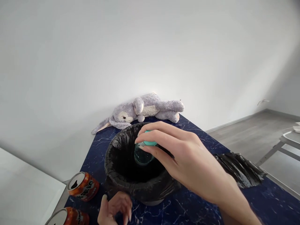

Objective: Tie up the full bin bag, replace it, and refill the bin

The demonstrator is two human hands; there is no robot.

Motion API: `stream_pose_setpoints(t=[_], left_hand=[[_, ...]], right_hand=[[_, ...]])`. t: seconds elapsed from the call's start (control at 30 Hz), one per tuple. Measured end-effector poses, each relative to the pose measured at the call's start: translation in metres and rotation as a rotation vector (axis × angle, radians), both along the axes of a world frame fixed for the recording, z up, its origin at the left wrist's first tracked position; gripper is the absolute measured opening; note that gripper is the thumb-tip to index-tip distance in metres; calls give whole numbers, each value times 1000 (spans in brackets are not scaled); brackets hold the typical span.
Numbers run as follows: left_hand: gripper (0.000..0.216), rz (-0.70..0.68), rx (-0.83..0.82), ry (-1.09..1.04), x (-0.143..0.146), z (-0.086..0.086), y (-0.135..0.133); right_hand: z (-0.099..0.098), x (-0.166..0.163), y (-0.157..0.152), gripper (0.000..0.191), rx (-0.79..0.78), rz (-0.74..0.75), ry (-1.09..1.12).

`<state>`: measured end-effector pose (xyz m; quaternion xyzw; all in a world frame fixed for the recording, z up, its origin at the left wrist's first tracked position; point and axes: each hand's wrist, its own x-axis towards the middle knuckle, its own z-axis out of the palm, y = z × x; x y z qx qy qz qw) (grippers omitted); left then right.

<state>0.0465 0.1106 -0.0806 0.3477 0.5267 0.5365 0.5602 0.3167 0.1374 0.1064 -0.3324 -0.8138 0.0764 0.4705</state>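
Note:
My right hand [182, 153] reaches in from the right, its fingers and thumb closed on the top of a small clear bottle [143, 157] with a teal cap [150, 142]. The bottle is over the mouth of a round bin [138, 189] lined with a black plastic bag, whose dark inside hides the bottom. Below the bin's near rim is my left hand [114, 208], fingers loosely curled, thumb apart, holding nothing. To its left, an opened orange drink can [90, 189] stands on the blue marbled tabletop [187, 206].
A second orange can [76, 215] is cut off at the lower left. Behind the bin, a grey plush rabbit [147, 107] lies on its side against the white wall. A folded black plastic bag [241, 168] rests near the right edge. A metal frame [276, 148] stands beyond.

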Motion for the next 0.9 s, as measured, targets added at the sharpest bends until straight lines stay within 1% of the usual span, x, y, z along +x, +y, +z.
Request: stream_pose_setpoints(t=[0.13, 0.23, 0.3, 0.37, 0.47, 0.53, 0.63, 0.77, 0.83, 0.9], left_hand=[[69, -109, -5, -176, 5, -3, -3], [68, -170, 65, -345, 6, -7, -5], [64, -154, 100, -448, 7, -10, -5], [61, -131, 99, -532, 8, -11, -4], [58, -141, 97, -638, 9, -9, -2], [51, -139, 89, -688, 8, -8, -3], [45, -131, 65, -745, 7, -11, -5], [55, -176, 94, -737, 5, -24, -3], [60, -160, 90, -702, 3, -29, -1], [66, -122, 50, -657, 1, -31, 0]], right_hand=[[-3, -2, 7, 23, -41, 5, -23], [-6, -4, 11, 22, -66, 22, -34], [-8, -4, 14, 22, -69, 49, -34], [-10, -4, 15, 22, -70, 70, -31], [-11, -4, 14, 22, -80, 77, -21], [-10, -4, 13, 21, -101, 75, -25], [-9, -5, 11, 21, -133, 66, -37], [-8, -7, 8, 23, -146, 32, -56], [-7, -8, 7, 24, -152, 35, -63], [-7, -9, 6, 25, -157, 34, -67]])
